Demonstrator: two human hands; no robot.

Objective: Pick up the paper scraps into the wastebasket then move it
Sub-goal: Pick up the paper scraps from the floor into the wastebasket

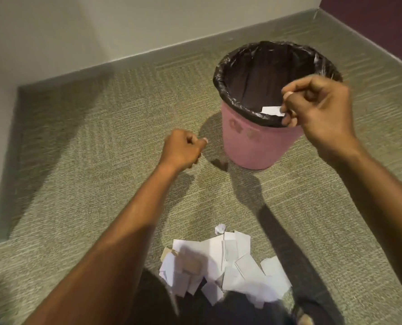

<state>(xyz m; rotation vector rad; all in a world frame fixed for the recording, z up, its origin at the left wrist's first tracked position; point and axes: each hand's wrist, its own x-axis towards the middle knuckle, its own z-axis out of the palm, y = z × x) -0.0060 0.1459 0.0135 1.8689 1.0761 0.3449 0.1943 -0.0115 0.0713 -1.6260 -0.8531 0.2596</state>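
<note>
A pink wastebasket [254, 144] lined with a black bag stands on the carpet at the upper right. My right hand [319, 109] hovers over its near rim and pinches a small white paper scrap [271, 110] between thumb and fingers, the scrap sticking out over the bin's opening. My left hand [181, 148] is a loose fist just left of the bin, above the floor; nothing shows in it. A pile of white paper scraps [225, 263] lies on the carpet near the bottom, with a small crumpled ball [219, 229] at its far edge.
Green-grey carpet [101, 148] covers the floor. A pale wall with a grey baseboard [148, 55] runs behind the bin, and a dark maroon wall [371, 19] closes the right corner. My dark-clothed legs fill the bottom edge.
</note>
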